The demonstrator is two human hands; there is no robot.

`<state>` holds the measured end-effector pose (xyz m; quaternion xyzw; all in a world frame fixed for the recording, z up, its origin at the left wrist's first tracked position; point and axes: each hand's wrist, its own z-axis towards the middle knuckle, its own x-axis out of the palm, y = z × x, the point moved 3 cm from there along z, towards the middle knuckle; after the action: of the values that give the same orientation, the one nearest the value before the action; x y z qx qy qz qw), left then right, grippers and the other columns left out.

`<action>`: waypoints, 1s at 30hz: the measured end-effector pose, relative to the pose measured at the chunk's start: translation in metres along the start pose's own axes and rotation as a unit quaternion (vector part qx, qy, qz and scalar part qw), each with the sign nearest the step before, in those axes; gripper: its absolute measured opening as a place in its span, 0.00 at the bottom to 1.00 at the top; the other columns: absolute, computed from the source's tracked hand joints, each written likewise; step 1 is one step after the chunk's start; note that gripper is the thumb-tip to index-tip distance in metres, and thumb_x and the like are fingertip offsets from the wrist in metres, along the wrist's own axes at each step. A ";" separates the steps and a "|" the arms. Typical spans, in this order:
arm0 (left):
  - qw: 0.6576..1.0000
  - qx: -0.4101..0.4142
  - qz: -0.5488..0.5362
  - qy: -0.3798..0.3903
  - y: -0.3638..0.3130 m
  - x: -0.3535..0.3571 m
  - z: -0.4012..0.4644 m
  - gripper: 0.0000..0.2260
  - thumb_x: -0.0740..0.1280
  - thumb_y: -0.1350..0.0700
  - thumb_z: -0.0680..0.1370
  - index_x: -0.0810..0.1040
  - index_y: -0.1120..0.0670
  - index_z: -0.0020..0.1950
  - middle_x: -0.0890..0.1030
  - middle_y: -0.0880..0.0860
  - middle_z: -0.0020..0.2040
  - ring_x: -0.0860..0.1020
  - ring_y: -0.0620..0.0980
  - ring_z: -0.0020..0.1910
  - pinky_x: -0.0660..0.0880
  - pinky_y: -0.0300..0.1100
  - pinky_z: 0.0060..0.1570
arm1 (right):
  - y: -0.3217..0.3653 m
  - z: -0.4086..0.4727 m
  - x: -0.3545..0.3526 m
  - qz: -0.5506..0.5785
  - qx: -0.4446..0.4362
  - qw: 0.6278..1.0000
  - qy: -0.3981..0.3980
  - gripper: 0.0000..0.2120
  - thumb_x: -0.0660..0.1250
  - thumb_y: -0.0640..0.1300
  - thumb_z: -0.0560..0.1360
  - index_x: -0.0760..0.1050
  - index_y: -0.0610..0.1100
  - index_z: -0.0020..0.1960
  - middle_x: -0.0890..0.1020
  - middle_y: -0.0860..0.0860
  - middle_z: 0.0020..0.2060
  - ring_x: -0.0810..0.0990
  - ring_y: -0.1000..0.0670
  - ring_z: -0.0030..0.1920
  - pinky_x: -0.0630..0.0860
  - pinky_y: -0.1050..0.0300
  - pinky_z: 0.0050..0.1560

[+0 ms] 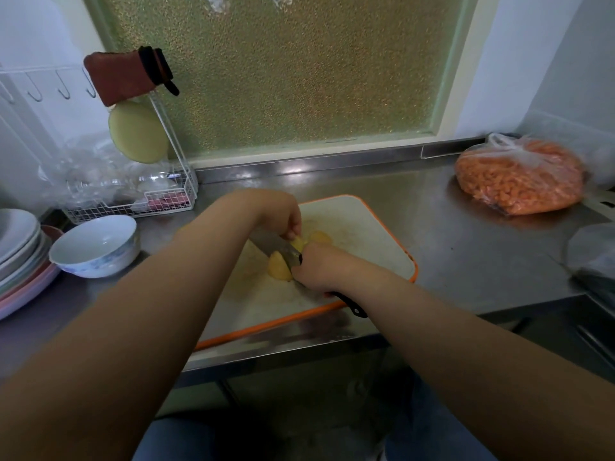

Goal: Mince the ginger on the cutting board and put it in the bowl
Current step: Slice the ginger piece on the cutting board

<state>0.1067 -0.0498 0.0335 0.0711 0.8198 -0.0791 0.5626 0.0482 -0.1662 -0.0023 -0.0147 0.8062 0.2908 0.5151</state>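
On the orange-rimmed cutting board point(366, 234): ginger point(279, 267) in a few big yellow chunks. Left hand point(283, 214) fingertips pinching one piece to steady it; right hand point(319, 266) curled round the knife point(273, 242) handle, blade across it. Bowl point(96, 246) waiting well left.

A single wide-angle view from the person's head looks forward and down, close over the table point(466, 261). Both forearms reach in from the bottom edge (their lines bowed by the lens), and a frosted window point(283, 68) fills the top.
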 end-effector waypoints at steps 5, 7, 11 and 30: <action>0.997 0.021 -0.038 -0.061 0.003 -0.014 -0.009 0.09 0.66 0.50 0.79 0.81 0.49 0.56 0.82 0.47 0.50 0.78 0.47 0.48 0.72 0.42 0.52 | 0.002 0.002 -0.001 -0.007 -0.002 1.000 0.005 0.11 0.58 0.40 0.80 0.73 0.38 0.41 0.78 0.42 0.37 0.78 0.42 0.35 0.75 0.55 0.33; 0.955 0.024 -0.116 -0.270 0.003 -0.015 -0.027 0.06 0.66 0.52 0.79 0.81 0.50 0.52 0.79 0.47 0.46 0.76 0.46 0.45 0.70 0.41 0.45 | 0.001 0.003 -0.002 -0.004 -0.009 1.000 0.009 0.13 0.57 0.41 0.80 0.71 0.39 0.39 0.76 0.42 0.35 0.74 0.44 0.32 0.70 0.58 0.29; 0.820 0.063 -0.199 -0.533 0.006 0.039 -0.069 0.01 0.66 0.58 0.77 0.77 0.54 0.45 0.73 0.46 0.41 0.70 0.43 0.39 0.67 0.38 0.41 | 0.001 0.000 -0.007 0.004 -0.011 1.000 -0.002 0.11 0.57 0.39 0.79 0.67 0.39 0.39 0.72 0.43 0.32 0.69 0.47 0.29 0.65 0.59 0.27; 0.878 0.010 -0.259 -0.403 0.021 0.114 -0.062 0.13 0.72 0.56 0.72 0.73 0.48 0.53 0.74 0.46 0.50 0.75 0.47 0.50 0.75 0.48 0.52 | -0.012 -0.001 -0.015 -0.004 -0.033 0.995 -0.097 0.08 0.60 0.46 0.77 0.72 0.40 0.46 0.79 0.40 0.43 0.78 0.39 0.45 0.72 0.52 0.38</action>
<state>0.0141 -0.0130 -0.0522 -0.1767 0.5105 -0.2518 0.8030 0.0582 -0.1805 0.0056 -0.0065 0.7420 0.3153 0.5916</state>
